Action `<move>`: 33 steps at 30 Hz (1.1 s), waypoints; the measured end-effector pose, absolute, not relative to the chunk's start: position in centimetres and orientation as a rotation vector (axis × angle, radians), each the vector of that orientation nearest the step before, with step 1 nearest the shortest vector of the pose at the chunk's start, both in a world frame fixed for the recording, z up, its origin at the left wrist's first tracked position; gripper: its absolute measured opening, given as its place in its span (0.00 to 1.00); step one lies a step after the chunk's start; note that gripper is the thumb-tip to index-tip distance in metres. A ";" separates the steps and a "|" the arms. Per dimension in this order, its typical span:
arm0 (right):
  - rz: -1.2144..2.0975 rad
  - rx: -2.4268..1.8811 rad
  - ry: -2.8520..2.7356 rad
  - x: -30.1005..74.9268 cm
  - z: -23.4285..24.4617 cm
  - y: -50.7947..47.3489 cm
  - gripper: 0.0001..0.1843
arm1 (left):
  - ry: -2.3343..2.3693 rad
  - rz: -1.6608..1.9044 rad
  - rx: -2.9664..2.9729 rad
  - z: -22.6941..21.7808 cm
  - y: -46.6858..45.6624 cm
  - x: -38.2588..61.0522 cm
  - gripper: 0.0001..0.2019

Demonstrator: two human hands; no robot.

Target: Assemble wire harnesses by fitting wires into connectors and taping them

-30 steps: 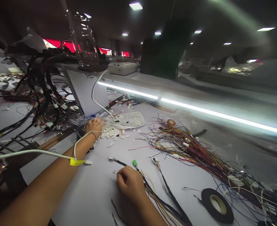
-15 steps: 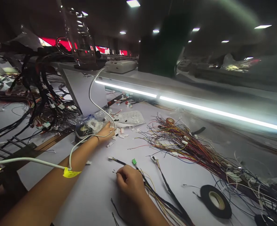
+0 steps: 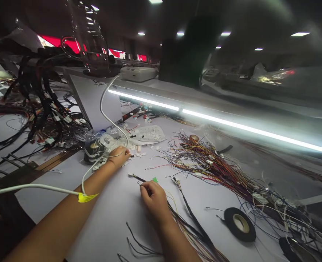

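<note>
My left hand (image 3: 119, 156) reaches out among small white connectors (image 3: 139, 154), its fingers pinched at a small black connector (image 3: 132, 155). Closer to me, my right hand (image 3: 154, 199) is closed round thin wires, whose bare terminal ends (image 3: 139, 183) stick out past thumb and forefinger. A green connector (image 3: 155, 179) shows just behind its knuckles, and a white connector (image 3: 130, 175) on a black-sleeved lead lies to its left. To the right, another black-taped wire branch (image 3: 188, 207) runs toward me. Several loose dark leads (image 3: 139, 247) lie below the right hand.
A large wire bundle (image 3: 212, 160) spreads across the right, beside a black tape roll (image 3: 240, 224). A white cable (image 3: 40, 186) with a yellow tag crosses over my left forearm. Plastic bags (image 3: 101, 143) lie beyond the left wrist. A light strip (image 3: 245, 129) edges the shelf.
My left hand has drawn slightly back and its fingers have come together at the small black connector. The right hand has risen a little, still closed on the wires. The view has shifted slightly.
</note>
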State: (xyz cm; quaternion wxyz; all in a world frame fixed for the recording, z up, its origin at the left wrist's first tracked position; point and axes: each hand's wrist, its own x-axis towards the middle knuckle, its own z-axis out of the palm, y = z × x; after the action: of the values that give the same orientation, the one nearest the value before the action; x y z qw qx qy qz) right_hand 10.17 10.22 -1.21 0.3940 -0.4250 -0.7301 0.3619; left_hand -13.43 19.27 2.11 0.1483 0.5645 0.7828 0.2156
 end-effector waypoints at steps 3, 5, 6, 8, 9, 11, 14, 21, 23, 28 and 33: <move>0.983 -1.117 -1.733 10.8 -1.4 11.1 0.09 | 2.093 0.803 1.557 2.8 17.0 -11.8 0.08; 1.024 -1.124 -1.672 11.1 -1.5 11.5 0.10 | 1.945 0.904 1.475 2.9 14.9 -10.0 0.17; 1.035 -1.120 -1.655 11.2 -1.5 11.7 0.10 | 1.860 0.937 1.419 2.8 13.9 -9.0 0.20; 1.052 -1.110 -1.633 11.5 -1.5 11.8 0.11 | 1.695 0.973 1.300 2.2 11.9 -7.1 0.22; 1.063 -1.108 -1.626 11.6 -1.4 11.8 0.11 | 1.620 0.988 1.245 1.9 11.2 -6.3 0.22; 1.097 -1.101 -1.619 11.7 -1.3 11.8 0.10 | 1.504 1.014 1.160 1.3 10.1 -5.1 0.20; 1.135 -1.102 -1.628 11.8 -1.2 11.8 0.09 | 1.345 1.063 1.065 0.7 9.5 -4.4 0.17; 1.074 -1.120 -1.653 11.6 -1.4 11.8 0.08 | 1.218 1.140 0.840 0.5 9.3 -4.4 0.13; 1.063 -1.135 -1.634 11.6 -1.4 11.8 0.08 | 1.219 1.139 0.774 0.2 9.3 -4.3 0.13; 1.131 -1.136 -1.542 11.6 -1.2 11.8 0.08 | 1.116 1.094 0.673 0.2 9.0 -4.0 0.12; 1.223 -1.109 -1.427 11.6 -1.1 11.7 0.10 | 1.020 1.125 0.464 1.0 9.1 -4.0 0.07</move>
State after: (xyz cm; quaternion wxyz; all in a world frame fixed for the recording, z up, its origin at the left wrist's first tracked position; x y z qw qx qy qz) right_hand 11.62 11.68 -1.06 0.4615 -0.4506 -0.5802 0.4972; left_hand -3.95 9.09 0.98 0.7012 0.2083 0.4581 0.5051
